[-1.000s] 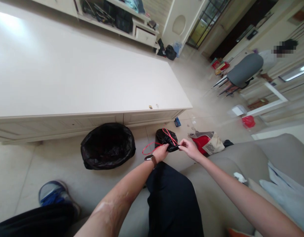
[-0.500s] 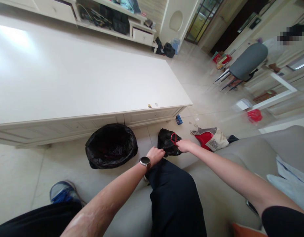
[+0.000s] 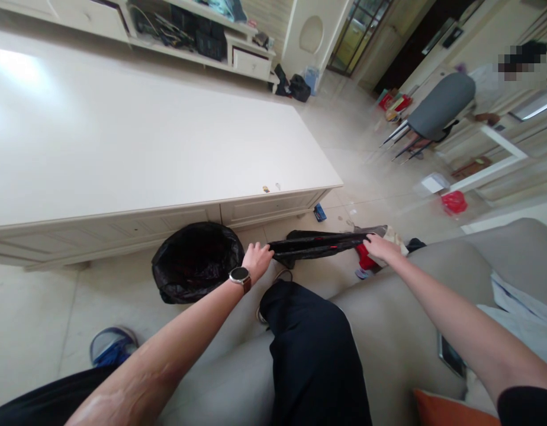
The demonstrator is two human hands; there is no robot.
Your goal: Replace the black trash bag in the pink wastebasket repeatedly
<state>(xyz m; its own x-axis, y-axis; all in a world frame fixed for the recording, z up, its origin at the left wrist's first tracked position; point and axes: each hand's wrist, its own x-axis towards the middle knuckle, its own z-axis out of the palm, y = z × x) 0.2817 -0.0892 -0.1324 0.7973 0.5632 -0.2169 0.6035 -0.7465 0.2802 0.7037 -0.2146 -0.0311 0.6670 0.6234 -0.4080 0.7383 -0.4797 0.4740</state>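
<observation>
A black plastic bag (image 3: 318, 245) is stretched sideways between my two hands, its mouth pulled long and narrow, with a bit of red showing at the rim. My left hand (image 3: 257, 260), wearing a watch at the wrist, grips the bag's left end. At the right end, my right hand (image 3: 380, 247) pinches the other edge. Left of the bag, a bin lined with a black bag (image 3: 167, 272) stands on the floor against the table. Behind my right hand is a red and beige bag (image 3: 366, 258), partly covered.
A long white table (image 3: 167, 148) runs across in front of me, with small scraps near its edge. A grey sofa (image 3: 406, 313) is beneath me, holding a phone (image 3: 451, 355) and an orange cushion (image 3: 437, 408). A blue packet (image 3: 319, 213) lies on the floor. A person sits by a grey chair (image 3: 442, 106).
My hands have moved apart, left hand leftward and right hand rightward. The black bag, bunched up before, is now drawn out wide between them, and its red tie shows less.
</observation>
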